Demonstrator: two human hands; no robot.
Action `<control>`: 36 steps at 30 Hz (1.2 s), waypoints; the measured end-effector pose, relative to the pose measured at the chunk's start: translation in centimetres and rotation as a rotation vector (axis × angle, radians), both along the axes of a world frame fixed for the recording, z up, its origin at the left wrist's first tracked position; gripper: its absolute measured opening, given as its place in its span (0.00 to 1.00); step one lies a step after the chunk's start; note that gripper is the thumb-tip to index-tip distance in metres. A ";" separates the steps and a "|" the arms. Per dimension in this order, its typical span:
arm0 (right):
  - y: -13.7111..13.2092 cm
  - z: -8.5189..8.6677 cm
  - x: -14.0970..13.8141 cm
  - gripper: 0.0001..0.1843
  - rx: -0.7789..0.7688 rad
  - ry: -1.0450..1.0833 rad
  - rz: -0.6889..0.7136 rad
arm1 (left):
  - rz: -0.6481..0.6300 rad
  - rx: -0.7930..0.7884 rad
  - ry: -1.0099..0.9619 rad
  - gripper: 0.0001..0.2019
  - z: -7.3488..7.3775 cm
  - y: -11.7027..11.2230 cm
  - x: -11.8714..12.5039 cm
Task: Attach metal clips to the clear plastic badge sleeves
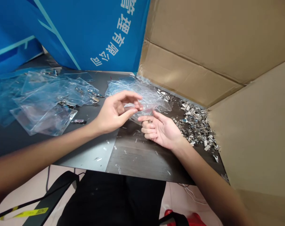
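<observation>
My left hand (118,110) is over the middle of the table, its fingers curved toward the thumb around the edge of a clear plastic badge sleeve (148,108); the fingers partly hide the grip. Close by on the right, my right hand (162,128) is turned palm up with curled fingers. A small metal clip (150,121) sits among those fingers. Beyond both hands lies a pile of clear sleeves (123,86), which overlaps the nearer sleeve in view, so its full outline cannot be made out.
At the left are many sleeves with clips attached (45,100). Loose metal clips (196,122) are heaped at the right, against a cardboard wall (191,62). Small clear bits (120,169) are scattered near the table's front edge. A blue panel (92,31) stands behind.
</observation>
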State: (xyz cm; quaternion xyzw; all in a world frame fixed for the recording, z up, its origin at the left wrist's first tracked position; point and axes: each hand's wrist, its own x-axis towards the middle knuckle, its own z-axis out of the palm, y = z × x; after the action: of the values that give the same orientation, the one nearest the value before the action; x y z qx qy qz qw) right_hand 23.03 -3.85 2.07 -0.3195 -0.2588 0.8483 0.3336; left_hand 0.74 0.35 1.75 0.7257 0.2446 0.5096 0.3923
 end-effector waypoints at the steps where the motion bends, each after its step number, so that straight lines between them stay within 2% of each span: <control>1: 0.1 0.0 0.0 0.32 -0.016 -0.005 0.007 | -0.013 0.030 0.010 0.06 0.0 0.1 0.0; 2: 0.2 0.0 0.1 0.33 -0.020 -0.011 0.013 | -0.025 0.053 0.019 0.03 -0.1 0.2 -0.1; 3: 0.3 -0.1 0.2 0.32 -0.012 -0.017 0.018 | -0.040 0.067 0.028 0.05 -0.1 0.3 -0.1; 7: 0.2 -0.6 0.4 0.13 0.140 -0.063 -0.032 | -0.133 0.082 0.034 0.12 -0.3 1.0 -0.4; 9: 0.0 -0.8 0.5 0.10 0.230 -0.094 -0.067 | -0.135 0.099 0.053 0.14 -0.3 1.2 -0.6; 14: -0.1 -0.8 0.6 0.12 0.360 -0.140 -0.053 | -0.022 0.152 0.139 0.14 -0.2 1.5 -1.2; 18: -0.1 -0.8 0.6 0.18 0.473 -0.247 -0.076 | -0.069 0.124 0.223 0.17 -0.3 1.7 -1.6; 21: -0.7 -0.7 0.4 0.19 0.764 -0.522 -0.163 | -0.091 0.115 0.289 0.14 -0.4 1.3 -1.5; 24: -1.5 -0.5 -0.1 0.17 1.070 -0.798 -0.187 | -0.048 0.059 0.326 0.08 -0.5 0.6 -0.8; 28: -2.1 -0.7 -0.4 0.18 1.338 -0.915 -0.208 | -0.067 -0.127 0.252 0.14 -0.3 -0.1 -0.1; 31: -2.0 -1.2 -0.3 0.20 1.440 -0.943 -0.207 | -0.127 -0.195 0.188 0.15 0.1 -0.3 0.0; 36: -1.9 -1.4 -0.1 0.23 1.494 -0.980 -0.187 | -0.148 -0.257 0.166 0.21 0.3 -0.6 0.0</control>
State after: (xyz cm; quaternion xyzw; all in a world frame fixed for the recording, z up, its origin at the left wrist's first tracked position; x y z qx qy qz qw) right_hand 22.92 -5.74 0.65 -0.3649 -0.8294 0.1966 0.3745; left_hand 0.72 -0.29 2.09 0.7252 0.2854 0.3820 0.4967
